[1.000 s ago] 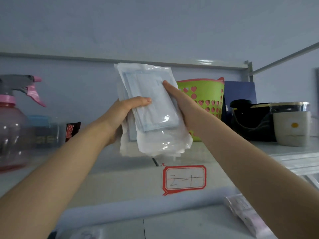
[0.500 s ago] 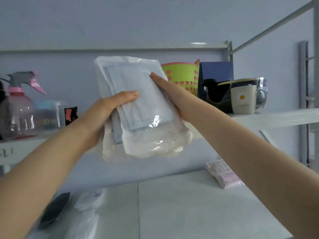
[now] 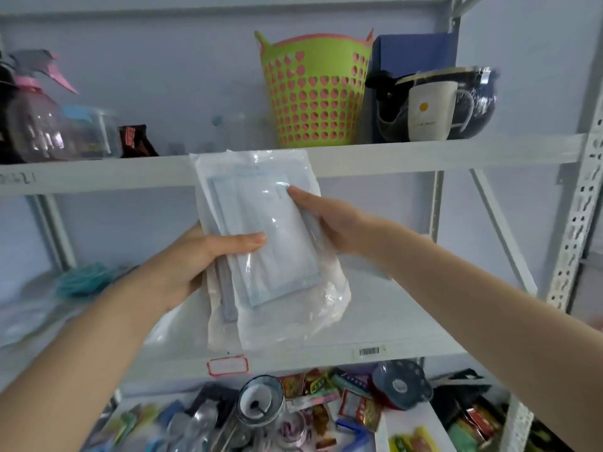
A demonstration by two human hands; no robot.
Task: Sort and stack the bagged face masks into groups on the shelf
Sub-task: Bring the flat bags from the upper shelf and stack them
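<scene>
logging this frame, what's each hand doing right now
Left hand: holds the stack of bagged masks, thumb across the front.
Right hand: holds the same stack by its right edge.

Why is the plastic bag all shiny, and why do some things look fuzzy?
Head view: the bagged masks show white glare streaks where light bounces off the clear plastic. The spray bottle at the left edge and the clutter on the bottom shelf look smeared, likely motion blur. The wide lens makes the right shelf post lean.

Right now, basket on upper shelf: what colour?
Basket: lime green, pink heart holes; head view.
</scene>
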